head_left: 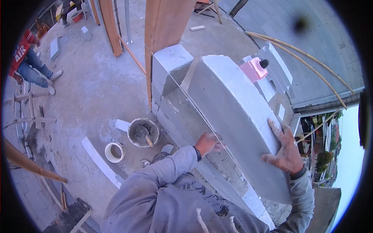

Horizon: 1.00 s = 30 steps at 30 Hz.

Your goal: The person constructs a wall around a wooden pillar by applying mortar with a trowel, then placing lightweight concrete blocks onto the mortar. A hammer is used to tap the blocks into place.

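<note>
A: Big blocks in hand?
B: Just one white block (pixel 233 108), under two hands: left hand (pixel 209 143) and right hand (pixel 286 151).
A: Buckets on the floor?
B: Two: one mortar bucket (pixel 136 126) holding a single trowel (pixel 148 139), and one white bucket (pixel 114 152) left of it.
A: Loose small blocks farther off?
B: Three: first block (pixel 86 33), second block (pixel 54 48), third block (pixel 197 28).
A: And the rest?
B: One pink bottle (pixel 253 69) on the wall. Two broad upright boards: left board (pixel 110 27) and right board (pixel 167 19). One other person (pixel 27 62) at far left.
</note>
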{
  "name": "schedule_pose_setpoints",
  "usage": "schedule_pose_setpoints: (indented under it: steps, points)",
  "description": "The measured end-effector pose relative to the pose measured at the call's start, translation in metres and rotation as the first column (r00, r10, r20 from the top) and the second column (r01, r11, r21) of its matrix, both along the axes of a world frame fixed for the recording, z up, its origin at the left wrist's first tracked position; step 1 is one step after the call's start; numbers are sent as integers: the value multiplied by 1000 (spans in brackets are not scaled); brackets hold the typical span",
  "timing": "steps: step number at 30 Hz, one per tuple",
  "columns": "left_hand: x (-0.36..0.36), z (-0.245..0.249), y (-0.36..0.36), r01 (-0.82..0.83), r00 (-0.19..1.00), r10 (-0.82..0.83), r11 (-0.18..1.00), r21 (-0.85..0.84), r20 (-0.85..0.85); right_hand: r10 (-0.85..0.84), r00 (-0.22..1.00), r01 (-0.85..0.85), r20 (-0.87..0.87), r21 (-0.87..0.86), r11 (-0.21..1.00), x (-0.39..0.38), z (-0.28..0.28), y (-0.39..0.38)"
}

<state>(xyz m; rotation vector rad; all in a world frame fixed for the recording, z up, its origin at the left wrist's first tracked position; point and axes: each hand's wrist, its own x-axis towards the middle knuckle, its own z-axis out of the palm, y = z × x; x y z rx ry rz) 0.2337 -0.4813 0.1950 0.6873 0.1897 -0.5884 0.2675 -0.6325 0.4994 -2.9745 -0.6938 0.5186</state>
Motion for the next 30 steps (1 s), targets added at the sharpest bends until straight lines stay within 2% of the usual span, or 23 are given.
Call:
schedule_pose_setpoints:
  steps: [1, 3, 4, 6, 7, 9, 14, 16, 18, 20, 22, 24, 30]
  points:
    - [-3, 1, 6, -7, 1000, 7, 1000, -3, -8, 4, 1000, -4, 3, -20, 1000, -5, -5, 0]
    - [-12, 7, 20, 40, 999, -41, 985, 169, 2, -8, 1000, 8, -20, -3, 1000, -13, -15, -3]
    - [-17, 3, 24, 33, 999, -34, 984, 173, -1, -26, 999, 26, -27, 23, 999, -17, -21, -5]
    - [-22, -4, 30, -34, 994, 1, 952, 303, 109, 0, 1000, 1, -13, 37, 999, -22, -33, -6]
    - [-25, -4, 33, -45, 994, 11, 951, 305, 113, 17, 1000, -17, -2, 42, 999, -25, -39, -6]
    - [-31, -5, 39, -78, 992, 31, 907, 414, 120, 33, 999, -33, -3, 72, 997, -28, -46, -5]
    - [-43, -9, 46, -150, 988, 117, 888, 434, 103, 107, 994, -109, 24, 98, 989, -31, -65, -4]
    - [-47, -9, 46, -159, 987, 134, 882, 444, 89, 99, 995, -102, 24, 139, 985, -34, -71, -4]
    - [-48, -10, 49, -144, 989, 115, 836, 529, 88, 117, 993, -121, 34, 131, 984, -37, -77, -3]
    - [-46, -23, 50, -154, 988, 127, 837, 525, 86, 137, 989, -143, 51, 136, 980, -36, -85, 1]
    - [-48, -31, 48, -147, 989, 129, 847, 511, 70, 106, 994, -110, 30, 156, 982, -36, -91, 0]
    - [-46, -30, 51, -135, 991, 98, 805, 578, 94, 95, 995, -98, 23, 142, 985, -37, -94, 2]
    - [-40, -36, 49, -119, 991, 135, 834, 539, 9, 63, 997, -67, 37, 102, 993, -36, -101, 7]
